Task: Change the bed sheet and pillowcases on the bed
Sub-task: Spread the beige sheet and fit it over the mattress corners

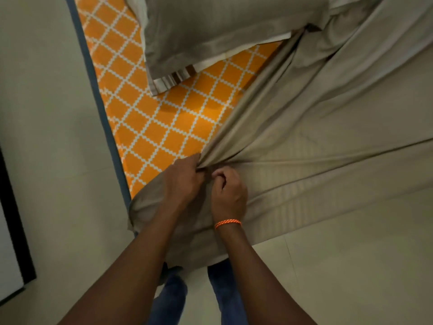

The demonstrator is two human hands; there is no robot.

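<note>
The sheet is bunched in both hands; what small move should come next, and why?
Probably pull the sheet further off the mattress: both the left hand and right hand grip its gathered corner, and the orange pattern is already bare.

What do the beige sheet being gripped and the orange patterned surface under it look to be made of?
Beige sheet: thin woven fabric, probably cotton or a blend, faint tonal stripes, soft creases where both hands bunch it. Orange patterned surface: printed matte textile, lying flat with a blue-grey edge; fibre unclear.
</note>
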